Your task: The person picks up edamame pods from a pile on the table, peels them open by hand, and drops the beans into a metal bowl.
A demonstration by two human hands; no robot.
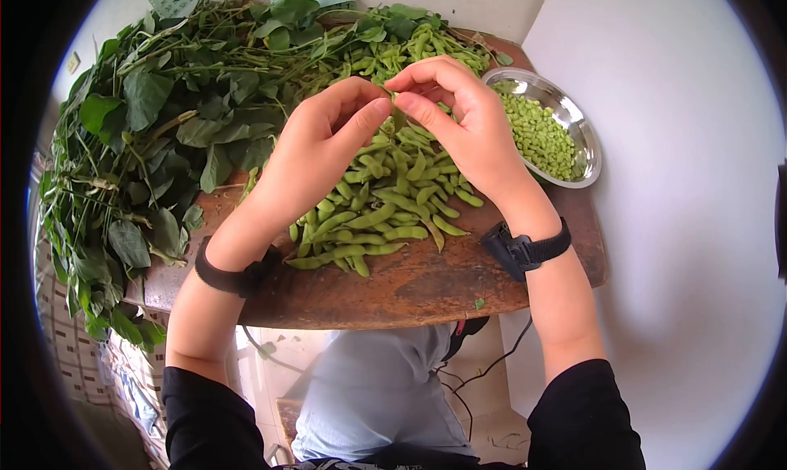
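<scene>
My left hand (328,134) and my right hand (459,113) meet above the pile, thumbs and fingertips pinched together. Between them is a green edamame pod (393,99), mostly covered by the fingers. Just below both hands lies a heap of picked edamame pods (377,216) on the wooden table (393,290). To the right of my right hand stands an oval metal bowl (584,126) holding shelled green beans (537,138).
Leafy bean stalks (147,118) cover the table's left side and hang over its edge. More pods (426,48) lie at the back. A white wall (672,183) rises on the right. Black cables (492,363) run below the table.
</scene>
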